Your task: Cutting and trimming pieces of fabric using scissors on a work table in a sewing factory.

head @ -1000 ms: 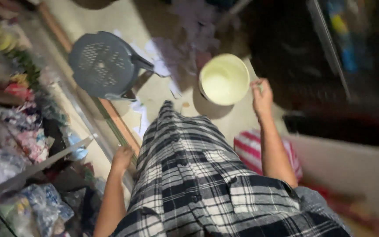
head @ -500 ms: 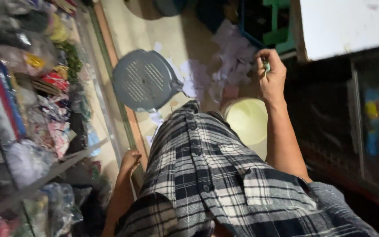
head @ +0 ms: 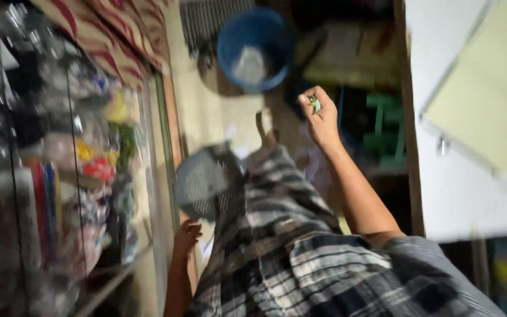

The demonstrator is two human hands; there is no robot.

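Right hand raised, pinching a small green item — left hand low, well apart, grip unclear

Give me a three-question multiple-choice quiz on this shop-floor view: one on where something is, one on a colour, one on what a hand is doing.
1. Where is the grey plastic stool?
A. on the floor left of the person's legs
B. on the white counter
C. inside the bucket

2. What colour is the bucket at the top?
A. red
B. blue
C. yellow

3. What is the right hand doing?
A. lying flat and empty
B. gripping the stool
C. raised, pinching a small green thing

Answers:
1 A, it sits by the plaid cloth, near the shelves.
2 B, its rim and wall show blue.
3 C, fingers close on the item.
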